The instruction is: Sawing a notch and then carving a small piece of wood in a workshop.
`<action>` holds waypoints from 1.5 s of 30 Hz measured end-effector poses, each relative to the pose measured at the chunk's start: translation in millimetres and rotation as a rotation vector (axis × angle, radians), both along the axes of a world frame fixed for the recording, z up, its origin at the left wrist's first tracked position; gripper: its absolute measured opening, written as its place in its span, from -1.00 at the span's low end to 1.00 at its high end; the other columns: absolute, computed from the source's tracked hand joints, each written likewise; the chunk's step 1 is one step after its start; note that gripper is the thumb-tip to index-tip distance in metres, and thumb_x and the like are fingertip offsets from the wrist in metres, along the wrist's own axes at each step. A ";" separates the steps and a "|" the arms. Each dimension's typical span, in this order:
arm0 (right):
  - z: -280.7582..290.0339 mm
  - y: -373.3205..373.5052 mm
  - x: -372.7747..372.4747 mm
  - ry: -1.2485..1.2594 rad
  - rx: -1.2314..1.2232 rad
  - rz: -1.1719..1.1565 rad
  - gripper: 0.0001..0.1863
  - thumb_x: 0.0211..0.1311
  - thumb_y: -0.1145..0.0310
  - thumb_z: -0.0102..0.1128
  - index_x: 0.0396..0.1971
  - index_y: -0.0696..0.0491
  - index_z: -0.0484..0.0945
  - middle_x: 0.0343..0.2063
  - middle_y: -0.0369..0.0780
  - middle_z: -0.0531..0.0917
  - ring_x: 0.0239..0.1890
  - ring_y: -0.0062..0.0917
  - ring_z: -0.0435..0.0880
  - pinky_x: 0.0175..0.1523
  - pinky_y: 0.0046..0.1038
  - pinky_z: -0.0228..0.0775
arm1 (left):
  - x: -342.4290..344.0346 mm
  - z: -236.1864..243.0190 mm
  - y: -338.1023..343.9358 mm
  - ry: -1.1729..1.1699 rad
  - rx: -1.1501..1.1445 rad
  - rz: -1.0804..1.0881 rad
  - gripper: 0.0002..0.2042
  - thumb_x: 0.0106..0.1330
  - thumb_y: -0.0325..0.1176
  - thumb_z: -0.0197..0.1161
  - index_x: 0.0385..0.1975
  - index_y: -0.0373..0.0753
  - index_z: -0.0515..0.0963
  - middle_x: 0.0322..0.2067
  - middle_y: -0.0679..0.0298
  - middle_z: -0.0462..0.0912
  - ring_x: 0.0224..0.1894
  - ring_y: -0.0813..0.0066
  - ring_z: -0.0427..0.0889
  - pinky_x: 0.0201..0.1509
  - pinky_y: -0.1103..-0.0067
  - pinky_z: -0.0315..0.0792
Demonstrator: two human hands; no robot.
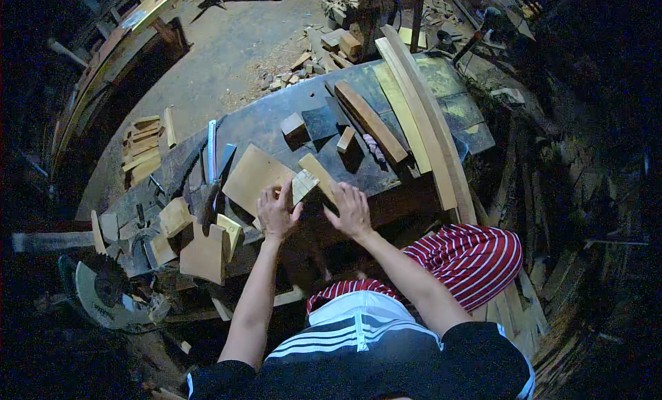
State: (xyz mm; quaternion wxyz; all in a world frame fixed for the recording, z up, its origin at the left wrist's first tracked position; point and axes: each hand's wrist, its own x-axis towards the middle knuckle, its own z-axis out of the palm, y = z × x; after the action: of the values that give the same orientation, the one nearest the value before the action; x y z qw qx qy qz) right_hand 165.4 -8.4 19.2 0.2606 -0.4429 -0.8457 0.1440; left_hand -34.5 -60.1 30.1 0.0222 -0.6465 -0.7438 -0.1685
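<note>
Over the near edge of the dark workbench [269, 117], my left hand [277, 214] has its thumb and fingers around the left corner of a small pale wood block [305, 186], which bears thin lines. A flat square wooden board [252, 172] lies just beyond that hand. Fingers on one side and thumb on the other, my right hand [352, 210] closes on the near end of a narrow wooden strip [316, 171]. The strip slants away to the left, its far part beside the small block. Its gripped end is partly hidden by my fingers.
Long wooden planks [431, 117] and a reddish-brown bar [371, 121] lie to the right. A handsaw [212, 155] rests on the left, near several wood pieces [205, 252]. A toothed circular blade [107, 283] stands at the lower left. Offcuts [293, 72] litter the floor beyond.
</note>
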 end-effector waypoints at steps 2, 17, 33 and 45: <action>-5.3 3.0 3.2 -0.064 -0.026 0.027 -0.26 -0.11 0.32 0.27 0.17 -0.03 0.22 -0.12 -0.16 0.40 -0.11 -0.27 0.41 -0.08 -0.26 0.28 | 1.0 2.0 -0.3 0.011 -0.004 0.003 -0.34 -0.11 -0.08 0.34 0.10 0.00 0.37 -0.23 0.25 0.40 -0.17 0.29 0.39 -0.14 0.40 0.27; 9.2 82.7 48.3 -0.133 0.031 -0.026 -0.40 -0.22 0.51 0.29 -0.03 -0.16 0.43 -0.19 -0.28 0.49 -0.11 -0.34 0.45 -0.08 -0.25 0.31 | 0.7 2.1 2.2 -0.016 -0.035 0.017 -0.30 -0.09 -0.09 0.35 0.17 0.07 0.30 -0.20 0.25 0.41 -0.14 0.29 0.40 -0.08 0.39 0.29; 4.1 160.4 11.7 -0.372 -0.181 -0.169 -0.84 -0.02 0.27 0.29 -0.52 0.06 0.61 -0.59 -0.05 0.62 -0.45 -0.18 0.65 -0.37 -0.18 0.51 | 11.7 22.8 1.4 -0.016 -0.034 0.082 -0.32 -0.11 -0.11 0.34 0.13 0.00 0.34 -0.19 0.25 0.39 -0.15 0.27 0.39 -0.09 0.38 0.30; 62.8 180.2 49.3 -0.265 -0.463 -0.137 -0.60 0.09 0.13 -0.12 -0.37 0.17 0.54 -0.35 0.05 0.60 -0.35 -0.07 0.62 -0.21 -0.13 0.46 | 17.1 14.3 13.9 -0.057 0.000 0.090 -0.50 0.06 0.14 0.19 -0.04 0.03 0.48 -0.29 0.25 0.41 -0.21 0.31 0.41 -0.18 0.40 0.31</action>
State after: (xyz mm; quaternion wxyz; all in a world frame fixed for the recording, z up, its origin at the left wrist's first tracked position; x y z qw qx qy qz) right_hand 214.6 171.9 82.0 0.0486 -0.5616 -0.7852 0.2563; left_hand -17.4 -46.2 44.4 0.0084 -0.6075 -0.7723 -0.1855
